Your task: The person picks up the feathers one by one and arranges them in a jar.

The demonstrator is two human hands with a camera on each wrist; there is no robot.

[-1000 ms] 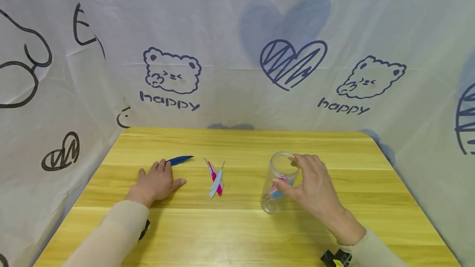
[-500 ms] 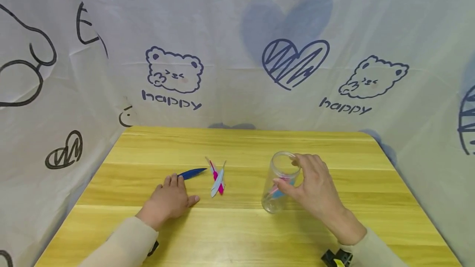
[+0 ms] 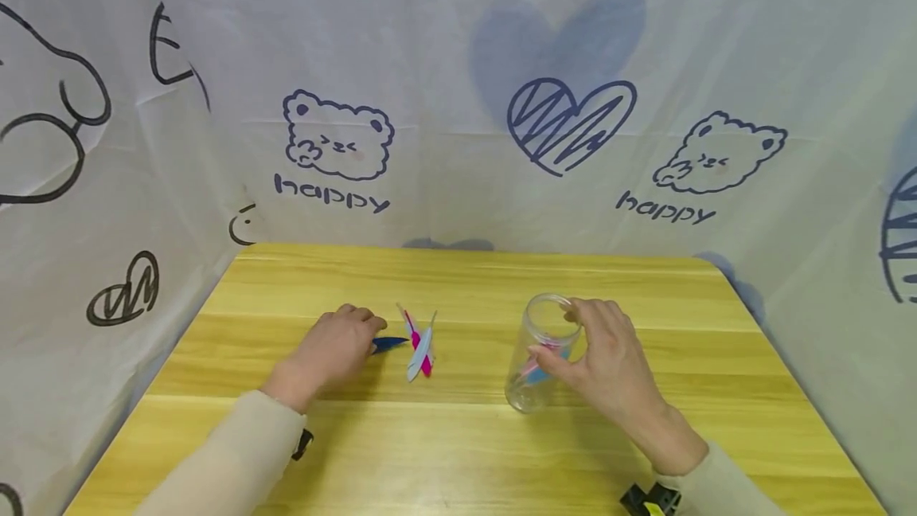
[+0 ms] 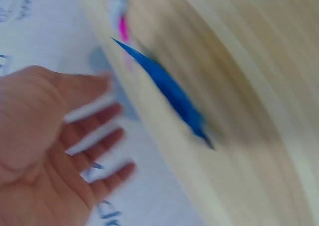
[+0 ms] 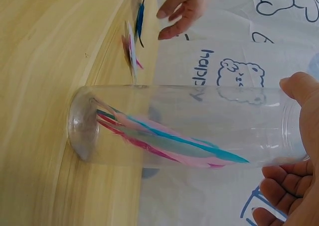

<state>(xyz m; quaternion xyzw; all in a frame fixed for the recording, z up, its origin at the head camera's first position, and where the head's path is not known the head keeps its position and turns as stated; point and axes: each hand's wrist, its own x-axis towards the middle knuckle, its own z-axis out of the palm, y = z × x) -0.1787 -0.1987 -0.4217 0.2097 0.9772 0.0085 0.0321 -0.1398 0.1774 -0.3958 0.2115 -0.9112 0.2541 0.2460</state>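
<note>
My left hand (image 3: pixel 331 349) hovers over the table at the left, fingers loosely bent and holding nothing. Below its fingertips a dark blue feather (image 3: pixel 389 344) lies flat; the left wrist view shows the whole feather (image 4: pixel 169 89), apart from the hand. Beside it, a few pink and pale blue feathers (image 3: pixel 419 353) lie crossed on the wood. Right of these stands a clear plastic jar (image 3: pixel 521 392), uncapped and upright. My right hand (image 3: pixel 616 365) grips it near the rim, thumb on one side and fingers on the other. Inside lean several feathers (image 5: pixel 174 139), pink, red, turquoise and greyish.
The wooden table (image 3: pixel 444 452) ends at the back against a white cloth (image 3: pixel 444 102) printed with bears, hearts and "happy". More of this cloth hangs at both sides. Dark wrist cameras (image 3: pixel 652 498) sit by the cuffs.
The blue feather has slid rightward toward the crossed feathers, with my left hand's fingers on it at first. That hand has since lifted off it. My right hand and the jar have stayed put.
</note>
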